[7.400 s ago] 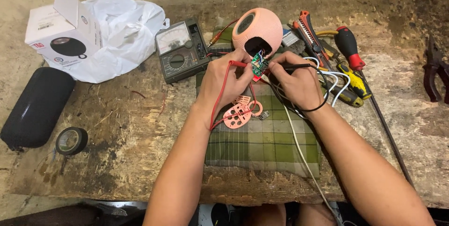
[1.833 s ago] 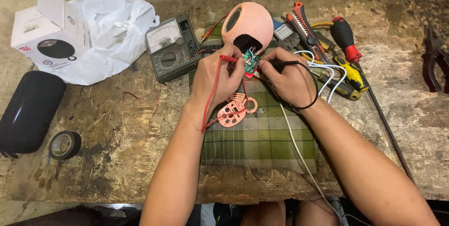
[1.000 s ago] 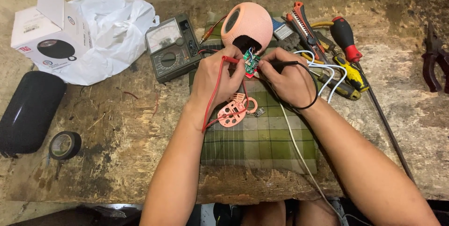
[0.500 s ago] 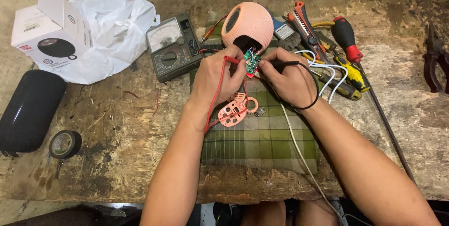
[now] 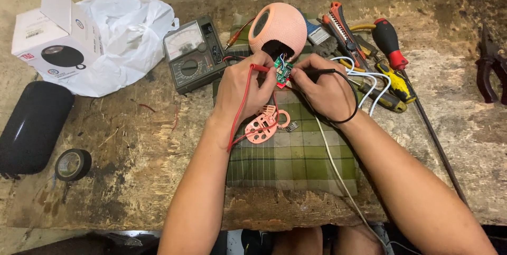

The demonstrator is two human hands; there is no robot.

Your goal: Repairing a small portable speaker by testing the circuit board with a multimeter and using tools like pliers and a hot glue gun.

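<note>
Red probe [image 5: 259, 68] was pinched in left hand [image 5: 245, 88], black probe [image 5: 319, 71] in right hand [image 5: 322, 91], tips meeting green circuit board [image 5: 280, 70] for contact beside pink shell [image 5: 277, 28].

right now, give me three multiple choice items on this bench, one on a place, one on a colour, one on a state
1. Where does the tape roll lie?
A. near the bench's left front edge
B. on the cloth
C. inside the box

2. What colour is the probe lead in the left hand?
A. yellow
B. red
C. blue

3. What state is the round shell in?
A. sealed shut
C. crushed flat
B. opened, with a circuit board hanging out on wires

Answers:
1. A, the roll sits on bare wood beside the black case, far from the cloth.
2. B, a red lead runs from the left hand's fingers down past the wrist.
3. B, the shell has a dark opening and both hands, the right hand too, hold probes at the small green board below it.
</note>
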